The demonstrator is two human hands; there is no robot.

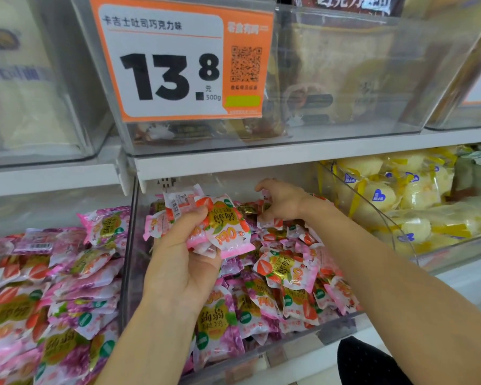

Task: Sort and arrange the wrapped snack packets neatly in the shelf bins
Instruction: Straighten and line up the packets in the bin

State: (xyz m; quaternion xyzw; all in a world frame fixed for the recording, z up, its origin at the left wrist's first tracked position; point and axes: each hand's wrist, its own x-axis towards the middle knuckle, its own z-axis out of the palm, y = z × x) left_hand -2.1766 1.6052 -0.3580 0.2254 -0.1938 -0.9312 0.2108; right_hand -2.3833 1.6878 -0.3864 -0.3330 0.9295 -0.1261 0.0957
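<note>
Head view: left hand (184, 262) is clutching several packets (220, 229). Right hand (283, 201) is curling over the bin (345, 330) pile just beyond, grip unclear. Packets are appearing light, soft and slippery, so pinching the seams looks safest.

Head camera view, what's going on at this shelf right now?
A person is sorting wrapped snacks in the middle clear bin. The left hand grips a bunch of pink strawberry packets above the pile. The right hand reaches toward the back of the same bin, fingers curled over the packets there; whether it has hold of one is unclear. The pile in the bin mixes strawberry packets with purple grape packets.
</note>
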